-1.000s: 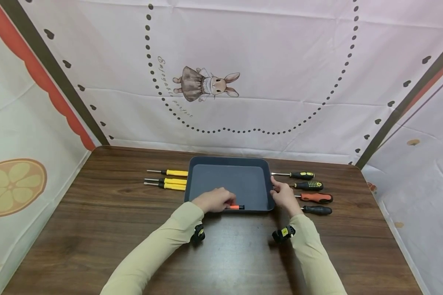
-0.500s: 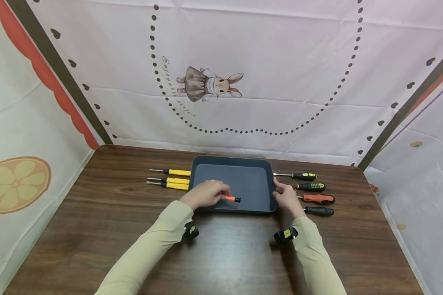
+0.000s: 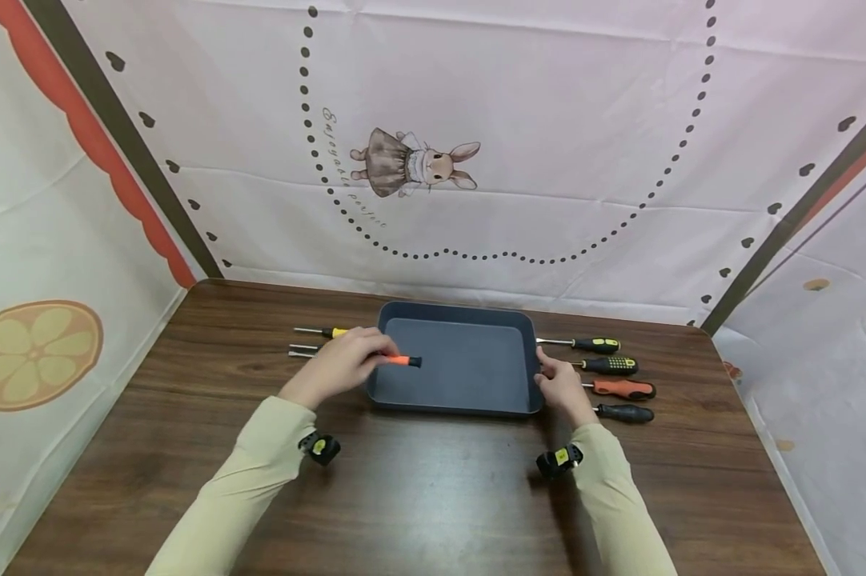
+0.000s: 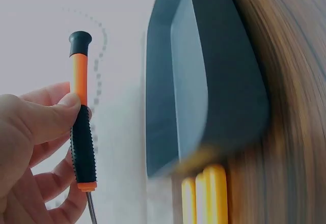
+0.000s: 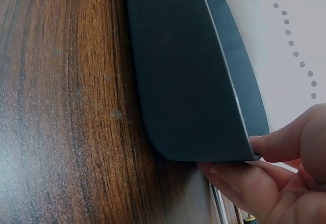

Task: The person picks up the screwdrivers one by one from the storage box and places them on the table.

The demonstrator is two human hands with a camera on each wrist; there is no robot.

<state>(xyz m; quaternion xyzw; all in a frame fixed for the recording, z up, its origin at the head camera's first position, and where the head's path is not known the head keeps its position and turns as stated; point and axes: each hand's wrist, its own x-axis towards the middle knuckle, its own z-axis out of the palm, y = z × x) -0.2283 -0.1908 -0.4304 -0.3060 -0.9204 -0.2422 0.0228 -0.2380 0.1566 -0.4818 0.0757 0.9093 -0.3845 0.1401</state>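
Observation:
My left hand (image 3: 346, 364) pinches a small screwdriver (image 4: 81, 127) by its orange and black handle, above the left rim of a dark grey tray (image 3: 462, 360). In the left wrist view its thin metal shaft points down and out of frame, and the black cap is at the top. My right hand (image 3: 561, 386) grips the tray's right wall, thumb over the rim and fingers outside, as the right wrist view shows. The tray sits on the wooden table with nothing in it. Yellow-handled screwdrivers (image 4: 209, 193) lie left of the tray, partly covered by my left hand in the head view.
Right of the tray lie several larger screwdrivers in a column: a black and yellow one (image 3: 597, 346), a dotted black one (image 3: 613, 366), an orange one (image 3: 624, 389) and a black one (image 3: 626, 413). A printed cloth (image 3: 433, 240) hangs behind the table.
My left hand has lifted the orange and black screwdriver out of the tray's near side and carried it left, over the yellow-handled ones. The right hand stays on the tray's right wall.

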